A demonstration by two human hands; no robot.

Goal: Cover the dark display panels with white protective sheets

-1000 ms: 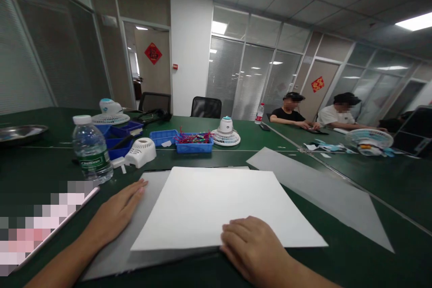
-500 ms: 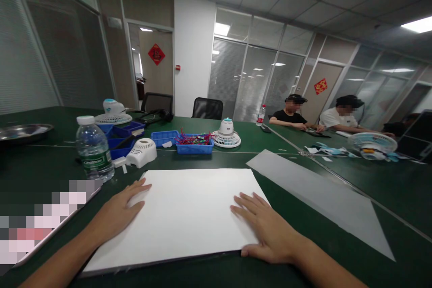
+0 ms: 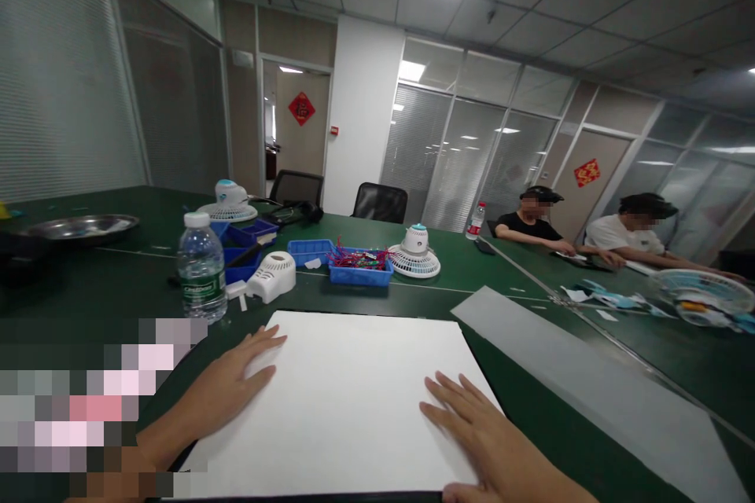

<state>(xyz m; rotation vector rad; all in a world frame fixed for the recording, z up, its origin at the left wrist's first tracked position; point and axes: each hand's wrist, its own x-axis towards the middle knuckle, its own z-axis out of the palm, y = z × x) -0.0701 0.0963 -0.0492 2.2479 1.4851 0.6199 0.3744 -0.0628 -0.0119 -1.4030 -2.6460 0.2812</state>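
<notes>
A large white sheet (image 3: 354,401) with a dark edge beneath it lies in front of me on the green table. My left hand (image 3: 236,381) rests at the sheet's left side, fingers stretched out over its surface. Across from it, my right hand (image 3: 477,428) lies on the right side with the fingers spread and the thumb near the front edge. Neither hand grips anything. Beyond my left hand stands a capped water bottle (image 3: 201,271) with a green label. To the right of the sheet is a long translucent grey sheet (image 3: 590,385).
Behind the white sheet are a white plastic housing (image 3: 274,275), a blue tray of coloured wires (image 3: 361,271) and a fan part (image 3: 416,251). A metal dish (image 3: 88,228) is at the far left. Two people (image 3: 534,224) sit at the far right.
The view has tilted up and turned left, so the things on the table appear shifted right and lower. Both hands stay on the white sheet in nearly the same pose.
</notes>
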